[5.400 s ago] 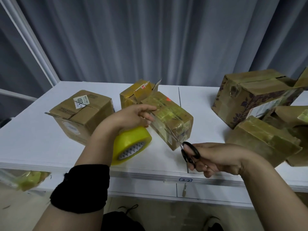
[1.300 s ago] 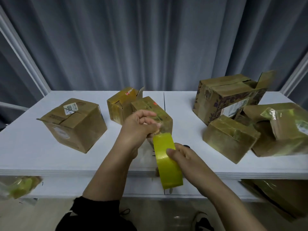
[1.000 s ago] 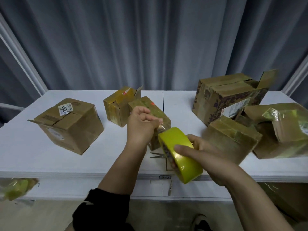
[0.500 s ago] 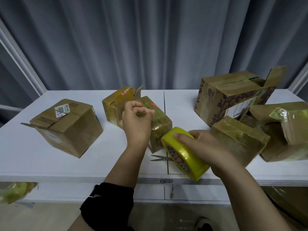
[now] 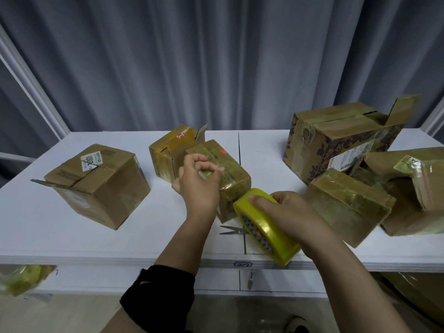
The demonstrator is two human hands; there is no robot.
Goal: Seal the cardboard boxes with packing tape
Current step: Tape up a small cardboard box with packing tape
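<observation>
A small cardboard box (image 5: 234,175) wrapped in clear tape stands at the middle of the white table (image 5: 36,224). My left hand (image 5: 199,182) hovers over its left side, pinching the free end of the tape above the box top. My right hand (image 5: 286,210) grips the yellow tape roll (image 5: 265,228) just right of the box's near corner, tilted toward me. The tape strip between hand and roll is barely visible. Scissors (image 5: 231,229) lie on the table under the roll, half hidden.
A brown box with a loose flap (image 5: 98,186) sits at the left. A small yellow-taped box (image 5: 173,150) stands behind the middle one. Several taped boxes (image 5: 341,140) crowd the right side, one (image 5: 348,205) close to my right hand. Grey curtains hang behind.
My right hand put the scissors down and took the roll, then lowered it toward the table. My left hand carried the tape end up and over the box top.
</observation>
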